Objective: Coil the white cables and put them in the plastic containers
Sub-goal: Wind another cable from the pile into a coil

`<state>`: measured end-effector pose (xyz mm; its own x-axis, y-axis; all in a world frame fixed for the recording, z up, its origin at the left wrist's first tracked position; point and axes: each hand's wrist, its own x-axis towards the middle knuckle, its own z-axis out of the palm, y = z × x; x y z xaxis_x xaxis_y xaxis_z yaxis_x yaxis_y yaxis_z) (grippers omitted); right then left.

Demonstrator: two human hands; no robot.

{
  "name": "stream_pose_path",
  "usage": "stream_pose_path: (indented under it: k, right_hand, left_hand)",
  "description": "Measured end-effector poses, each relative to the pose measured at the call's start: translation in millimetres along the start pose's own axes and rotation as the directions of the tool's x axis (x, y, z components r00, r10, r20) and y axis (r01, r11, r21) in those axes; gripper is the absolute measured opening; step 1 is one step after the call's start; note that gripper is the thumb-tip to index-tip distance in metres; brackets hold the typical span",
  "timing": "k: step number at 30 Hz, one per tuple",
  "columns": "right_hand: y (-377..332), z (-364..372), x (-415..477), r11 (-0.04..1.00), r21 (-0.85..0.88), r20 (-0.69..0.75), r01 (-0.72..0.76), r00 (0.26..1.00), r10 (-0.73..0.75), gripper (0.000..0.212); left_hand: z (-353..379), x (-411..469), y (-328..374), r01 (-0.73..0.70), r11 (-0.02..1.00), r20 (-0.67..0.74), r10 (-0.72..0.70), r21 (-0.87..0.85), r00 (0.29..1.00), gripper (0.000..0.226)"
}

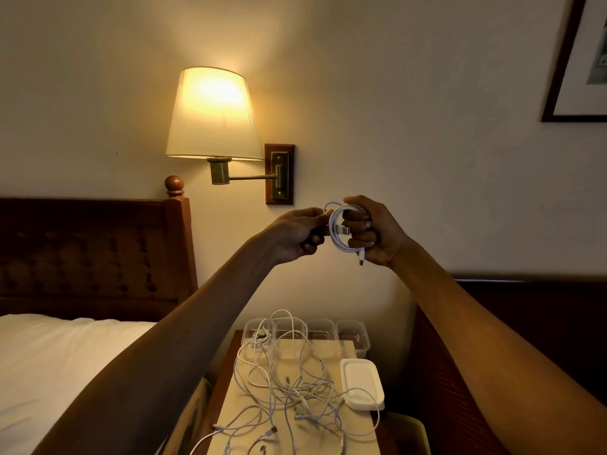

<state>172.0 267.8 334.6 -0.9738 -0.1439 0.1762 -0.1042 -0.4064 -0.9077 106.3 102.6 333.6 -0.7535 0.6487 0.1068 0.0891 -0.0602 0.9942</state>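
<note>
We held the coiled cable [338, 229] raised well above the bench [361, 433], probably to keep it clear of the tangled cables [289, 382] there. Right hand [377, 234] fingers [359, 224] curled through its neat white loops. The left hand [292, 233] pinched the coil's edge, and one plug dangled.

Coil [336, 238]: white. Cables [289, 385]: white throughout. Containers [353, 334]: clear, untinted. Lids [361, 384]: white. Tabletop [358, 431]: pale cream, bordered in red-brown wood. Lampshade [212, 113]: cream, glowing yellow, with a brass arm and a red-brown wooden wall plate. Headboard [82, 257]: dark red-brown, with a repeating carved pattern. Bedding [59, 356]: plain white. Wall [427, 142]: cream. Picture frame [578, 118]: dark brown.
</note>
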Motion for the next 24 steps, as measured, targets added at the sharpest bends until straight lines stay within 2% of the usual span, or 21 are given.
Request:
stream_pose_path:
  k: [5, 12, 15, 19, 24]
  right_hand:
    - [4, 1, 2, 0.995, -0.099, -0.086, 0.020, 0.996, -0.029, 0.050]
    - [-1, 3, 9, 0.983, -0.156, -0.137, 0.099, 0.983, -0.121, 0.042]
    - [0, 5, 10, 0.974, -0.200, -0.141, 0.109, 0.980, -0.139, 0.040]
    - [5, 6, 14, 0.961, -0.237, -0.160, 0.144, 0.970, -0.185, 0.036]
    - [5, 3, 16, 0.961, -0.255, -0.187, 0.107, 0.970, -0.158, 0.041]
  left_hand:
    - [0, -2, -2, 0.011, 0.999, -0.031, -0.009, 0.043, 0.999, 0.016]
    - [0, 0, -1, -0.023, 0.999, -0.028, 0.022, -0.044, 0.999, 0.014]
    - [0, -2, -1, 0.004, 0.998, 0.010, -0.003, -0.068, 1.000, 0.033]
    - [3, -3, 0, -0.066, 0.996, 0.098, 0.059, 0.068, 0.993, 0.034]
    - [-8, -6, 8, -0.036, 0.990, 0.118, 0.020, 0.138, 0.993, 0.037]
